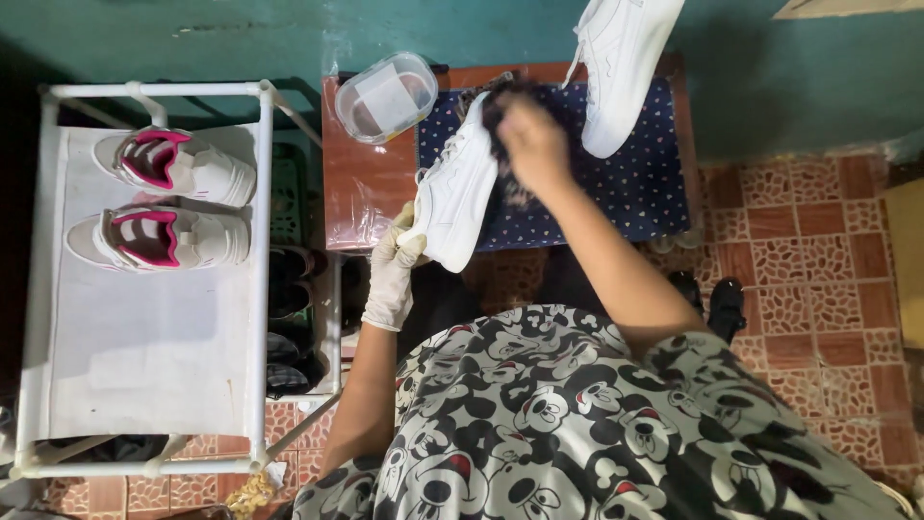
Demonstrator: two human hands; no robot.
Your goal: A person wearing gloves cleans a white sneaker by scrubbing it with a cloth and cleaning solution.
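L hand (393,274) gloved, fingers clenched; R hand (532,143) bare, curled.

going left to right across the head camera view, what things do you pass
Shoe rack with pink-lined sneakers, clear plastic container, gloved left hand, white sneaker it holds, bare right hand, second white sneaker.

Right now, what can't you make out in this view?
- Right hand: motion-blurred; the dark thing it presses on the white shoe can't be identified.
- Second white shoe: its top is cut off by the upper edge.
- Plastic tub: contents unclear through the cloudy lid.
- Left hand: gloved, its fingertips are hidden behind the shoe.
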